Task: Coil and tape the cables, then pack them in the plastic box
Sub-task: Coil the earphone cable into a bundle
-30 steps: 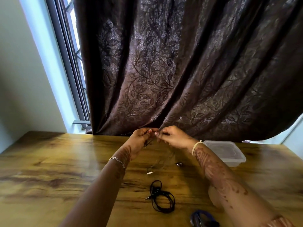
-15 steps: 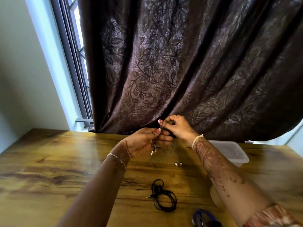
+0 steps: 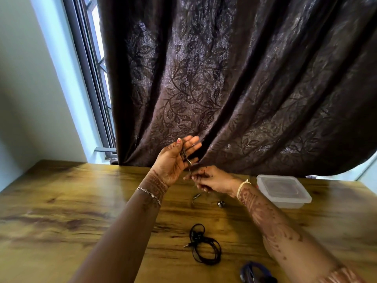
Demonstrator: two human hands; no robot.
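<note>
The fingers (image 3: pixel 191 142) of the left hand (image 3: pixel 173 162) are nearly straight, palm toward the viewer. The thumb presses a thin cable (image 3: pixel 186 158) against them. The cable runs down across the palm to the right hand (image 3: pixel 214 180), just below. That hand's curled fingertips pinch the cable, touching the heel of the left hand.

Under the right fingers the cable's loose end is hard to follow. A small plug (image 3: pixel 197 196) and an earbud (image 3: pixel 221 204) show just below them, near the table (image 3: pixel 61 201). Whether they touch it cannot be told.

Further below the fingers, toward the viewer, a black coil (image 3: pixel 205 249) of cable lies flat on the wood, its plug pointing left. Nearer still, at the lower edge, is a blurred blue handle (image 3: pixel 253 271).

To the right of the fingers, well apart, stands a clear plastic box (image 3: pixel 293 203) with its lid on.

A chain bracelet (image 3: pixel 149 194) circles the left wrist and a pale band (image 3: pixel 241 186) the right.

Behind the fingers hangs a dark leaf-patterned curtain (image 3: pixel 224 78), with a window (image 3: pixel 91 58) up to the left.
</note>
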